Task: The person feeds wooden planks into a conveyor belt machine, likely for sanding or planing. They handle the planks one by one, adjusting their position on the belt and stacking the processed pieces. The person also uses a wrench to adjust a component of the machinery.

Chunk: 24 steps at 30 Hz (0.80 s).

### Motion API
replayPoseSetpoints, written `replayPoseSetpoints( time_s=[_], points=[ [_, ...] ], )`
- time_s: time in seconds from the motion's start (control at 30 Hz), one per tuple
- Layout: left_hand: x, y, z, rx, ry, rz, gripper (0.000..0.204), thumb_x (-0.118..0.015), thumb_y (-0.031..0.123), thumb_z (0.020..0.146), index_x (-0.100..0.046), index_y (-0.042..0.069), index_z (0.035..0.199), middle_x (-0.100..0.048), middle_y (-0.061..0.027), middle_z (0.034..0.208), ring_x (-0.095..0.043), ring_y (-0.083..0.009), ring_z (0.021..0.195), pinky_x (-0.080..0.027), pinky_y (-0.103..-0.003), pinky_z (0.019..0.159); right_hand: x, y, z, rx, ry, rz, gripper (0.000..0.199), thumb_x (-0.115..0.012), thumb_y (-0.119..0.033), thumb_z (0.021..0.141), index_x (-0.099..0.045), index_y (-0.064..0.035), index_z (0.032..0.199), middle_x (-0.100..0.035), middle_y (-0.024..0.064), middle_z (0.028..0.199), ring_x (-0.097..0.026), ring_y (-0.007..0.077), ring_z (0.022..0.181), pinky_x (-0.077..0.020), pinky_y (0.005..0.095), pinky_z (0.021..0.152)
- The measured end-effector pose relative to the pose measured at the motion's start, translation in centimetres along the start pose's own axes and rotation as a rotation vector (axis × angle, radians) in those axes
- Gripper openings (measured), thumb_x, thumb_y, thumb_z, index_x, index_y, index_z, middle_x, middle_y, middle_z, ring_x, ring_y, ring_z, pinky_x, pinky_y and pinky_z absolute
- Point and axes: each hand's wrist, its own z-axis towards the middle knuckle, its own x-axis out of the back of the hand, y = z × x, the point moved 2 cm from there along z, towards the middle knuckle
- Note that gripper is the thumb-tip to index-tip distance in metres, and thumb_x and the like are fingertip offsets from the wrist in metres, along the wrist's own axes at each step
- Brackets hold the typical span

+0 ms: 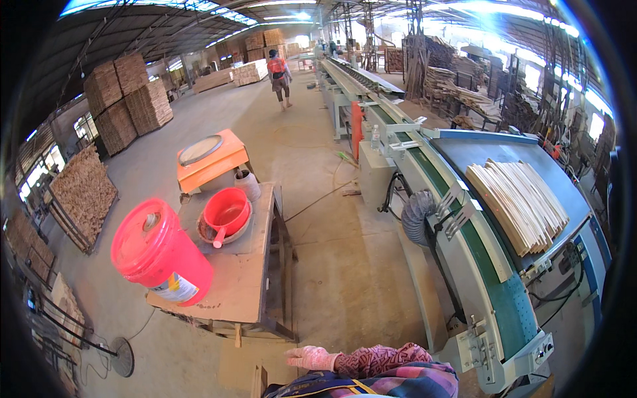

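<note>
Workbench with red bucket stands before gloved hand, grip released.

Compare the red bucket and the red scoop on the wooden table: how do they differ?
The red bucket is tall and closed with a lid; the red scoop is low, open-topped and looks empty. The bucket is far bigger than the scoop. The bucket has a printed label on its side; the scoop is plain and has a short handle. The bucket stands at the near left corner of the wooden table; the scoop rests in a shallow round pan further back. Both are red plastic.
</note>
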Motion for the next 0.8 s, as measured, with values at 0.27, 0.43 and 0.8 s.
replayPoseSetpoints(
  time_s=[0.27, 0.43, 0.8],
  points=[
    [-2.7, -4.0, -2.2, 0.087, -0.005, 0.019, 0.04, -0.065, 0.042, 0.089, -0.071, 0.003, 0.082, -0.069, -0.0211, 0.091, -0.065, -0.0401, 0.086, -0.053, -0.052, 0.076, -2.4, 2.8, -1.0, -0.019, 0.002, 0.044, 0.059, -0.056, -0.052, 0.1, -0.059, -0.0098, 0.141, -0.068, 0.0177, 0.131, -0.062, 0.0346, 0.124, -0.0474, 0.0396, 0.105],
    [-2.8, -11.5, -4.7, 0.191, 0.036, -0.067, 0.039, -0.065, 0.042, 0.089, -0.071, 0.003, 0.081, -0.069, -0.0213, 0.091, -0.065, -0.0402, 0.085, -0.053, -0.052, 0.076, -4.1, -0.2, 0.4, 0.028, -0.088, 0.003, 0.057, -0.057, -0.05, 0.1, -0.061, -0.0082, 0.138, -0.069, 0.0191, 0.125, -0.063, 0.0366, 0.12, -0.0496, 0.0414, 0.101],
    [-12.2, -44.0, -14.2, -0.636, 0.471, -0.605, 0.038, -0.065, 0.04, 0.088, -0.071, 0.004, 0.08, -0.069, -0.0216, 0.09, -0.065, -0.0404, 0.084, -0.053, -0.052, 0.074, -20.5, -7.3, 17.8, -0.094, -0.411, 0.134, 0.046, -0.067, -0.027, 0.099, -0.061, -0.0041, 0.139, -0.074, 0.012, 0.111, -0.071, 0.0196, 0.097, -0.0551, 0.0317, 0.087]
  ],
)
